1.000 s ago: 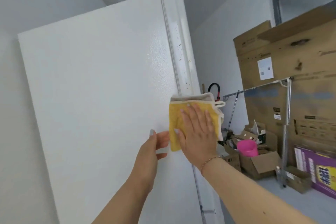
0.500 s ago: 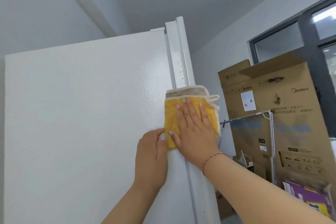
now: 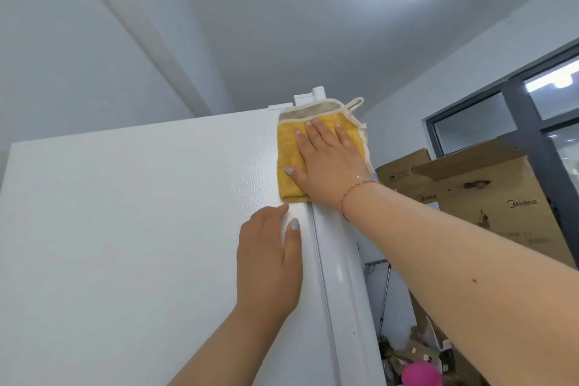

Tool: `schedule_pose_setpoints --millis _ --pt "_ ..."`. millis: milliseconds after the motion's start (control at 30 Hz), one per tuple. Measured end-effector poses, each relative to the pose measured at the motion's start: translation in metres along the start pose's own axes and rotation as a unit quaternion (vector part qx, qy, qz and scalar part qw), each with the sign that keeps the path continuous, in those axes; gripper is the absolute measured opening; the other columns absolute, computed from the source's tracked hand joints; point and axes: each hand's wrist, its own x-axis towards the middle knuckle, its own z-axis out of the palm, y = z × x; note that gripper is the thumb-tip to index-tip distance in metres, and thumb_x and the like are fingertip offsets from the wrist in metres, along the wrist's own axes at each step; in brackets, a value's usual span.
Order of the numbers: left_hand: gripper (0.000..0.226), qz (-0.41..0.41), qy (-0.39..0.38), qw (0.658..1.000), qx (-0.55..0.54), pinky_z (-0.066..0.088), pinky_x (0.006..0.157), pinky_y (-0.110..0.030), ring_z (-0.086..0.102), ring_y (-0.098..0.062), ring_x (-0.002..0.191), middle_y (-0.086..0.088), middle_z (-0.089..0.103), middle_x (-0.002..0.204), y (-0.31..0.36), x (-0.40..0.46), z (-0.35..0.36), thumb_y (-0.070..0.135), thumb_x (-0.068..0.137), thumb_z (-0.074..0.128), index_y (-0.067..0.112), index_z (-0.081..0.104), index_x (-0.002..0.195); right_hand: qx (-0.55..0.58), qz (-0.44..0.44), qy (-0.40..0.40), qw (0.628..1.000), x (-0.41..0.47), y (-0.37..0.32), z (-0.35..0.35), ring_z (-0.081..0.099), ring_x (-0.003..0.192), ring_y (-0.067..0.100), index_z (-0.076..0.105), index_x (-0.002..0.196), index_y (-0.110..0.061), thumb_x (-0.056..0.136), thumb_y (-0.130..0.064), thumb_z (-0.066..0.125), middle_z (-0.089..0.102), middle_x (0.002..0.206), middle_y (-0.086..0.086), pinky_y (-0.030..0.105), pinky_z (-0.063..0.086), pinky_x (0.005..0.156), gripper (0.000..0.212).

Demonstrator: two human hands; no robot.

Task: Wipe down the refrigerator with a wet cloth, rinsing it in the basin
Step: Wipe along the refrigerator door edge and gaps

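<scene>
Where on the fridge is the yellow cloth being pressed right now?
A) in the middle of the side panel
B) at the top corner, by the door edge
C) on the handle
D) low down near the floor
B: the right hand presses the yellow cloth flat at the refrigerator's top corner, by the door edge.

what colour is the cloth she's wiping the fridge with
Yellow cloth with a beige-trimmed top band, seen in the head view.

the white refrigerator (image 3: 125, 229) side bears a yellow cloth (image 3: 289, 163) flat near its top edge.
</scene>
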Motion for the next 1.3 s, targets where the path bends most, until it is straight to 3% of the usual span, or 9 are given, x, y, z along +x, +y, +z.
schedule_pose_setpoints --millis 100,267,500,667,767,833,1133,1300 --pt "0.067 0.034 -0.002 0.998 0.055 0.021 0.1 -0.015 0.037 -0.009 0.123 0.006 0.052 0.133 -0.002 0.016 0.001 0.054 0.089 0.015 0.019 0.055 0.131 -0.003 -0.006 -0.015 1.0 0.024 0.011 -0.012 -0.01 0.147 0.017 0.007 0.153 -0.018 0.095 -0.058 0.022 0.001 0.161 0.003 0.044 -0.007 0.119 0.072" --pt "0.082 0.025 -0.048 0.991 0.124 0.012 0.118 -0.032 0.02 -0.015 0.145 0.003 0.029 0.156 -0.008 0.04 0.006 0.059 0.082 0.0 0.022 0.037 0.146 0.008 -0.01 -0.013 1.0 0.048 0.018 -0.024 -0.008 0.148 0.018 0.016 0.15 -0.016 0.094 -0.059 0.03 0.004 0.161 0.004 0.045 -0.003 0.119 0.072" --pt "0.07 -0.019 -0.032 0.999 0.02 0.018 0.116 -0.03 0.026 -0.01 0.142 0.008 0.03 0.155 -0.007 0.044 0.006 0.054 0.089 0.019 0.024 0.015 0.153 0.006 -0.016 0.032 0.999 0.026 0.009 -0.016 0.002 0.148 0.021 0.021 0.147 -0.008 0.094 -0.057 0.03 0.018 0.158 0.01 0.047 0.004 0.119 0.072" --pt "0.078 -0.038 -0.021 0.999 -0.026 0.022 0.113 -0.03 0.033 -0.01 0.138 0.007 0.04 0.149 -0.005 0.038 0.001 0.061 0.085 0.018 0.022 0.023 0.151 0.028 -0.013 0.043 0.999 -0.019 -0.004 0.002 0.011 0.146 0.024 0.03 0.143 -0.005 0.092 -0.057 0.034 0.03 0.153 0.011 0.048 0.006 0.118 0.073" --pt "0.084 -0.048 -0.017 0.998 -0.034 0.024 0.114 -0.032 0.035 -0.011 0.136 0.006 0.043 0.146 -0.005 0.03 -0.002 0.066 0.079 0.015 0.02 0.029 0.149 0.037 0.002 0.057 0.998 -0.047 -0.014 0.016 0.036 0.138 0.027 0.052 0.129 -0.002 0.084 -0.056 0.045 0.052 0.137 0.015 0.051 0.019 0.112 0.071" --pt "0.084 -0.057 -0.014 0.997 -0.04 0.026 0.113 -0.034 0.036 -0.011 0.134 0.007 0.045 0.144 -0.004 0.023 -0.003 0.066 0.079 0.015 0.02 0.032 0.148 0.062 0.009 0.063 0.996 -0.068 -0.019 0.028 0.045 0.131 0.028 0.059 0.122 -0.001 0.081 -0.056 0.042 0.058 0.129 0.017 0.051 0.023 0.108 0.071" --pt "0.071 -0.087 -0.025 0.995 -0.047 0.032 0.106 -0.03 0.041 -0.003 0.119 0.015 0.051 0.126 0.001 -0.019 -0.007 0.06 0.08 0.02 0.023 0.045 0.135 0.08 0.023 0.061 0.995 -0.165 -0.051 0.076 0.035 0.133 0.029 0.059 0.123 0.003 0.082 -0.055 0.037 0.054 0.134 0.022 0.054 0.022 0.108 0.074" --pt "0.046 -0.119 -0.042 0.99 -0.059 0.035 0.103 -0.031 0.042 -0.002 0.115 0.021 0.049 0.115 0.01 -0.047 -0.009 0.047 0.087 0.031 0.03 0.047 0.126 0.067 0.024 0.056 0.996 -0.224 -0.065 0.099 0.031 0.136 0.029 0.054 0.125 0.001 0.083 -0.054 0.038 0.054 0.134 0.02 0.051 0.016 0.109 0.072"
